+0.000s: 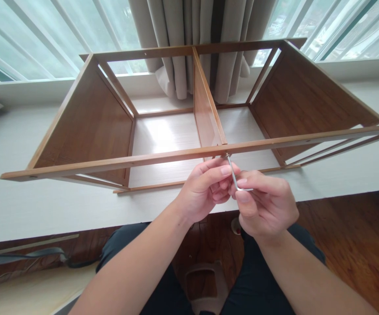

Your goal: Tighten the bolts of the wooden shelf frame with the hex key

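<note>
A brown wooden frame (163, 155) with side panels and a middle divider (207, 94) stands on a white surface in front of me. The long arm of a hex key (232, 171) meets a screw head in the near rail, level with the divider. My right hand (268, 201) pinches the key's bent short end between thumb and fingers. My left hand (205, 188) is closed around the key's shaft, thumb on top, just below the rail. Its other fingertips are partly hidden behind the key and my right hand.
The white tabletop (87, 214) ends at a front edge close to my knees. Grey curtains (172, 52) and windows are behind the frame. On the wooden floor (353, 245) below, a stool-like object (189, 280) shows between my legs. A pale board-like object lies at lower left.
</note>
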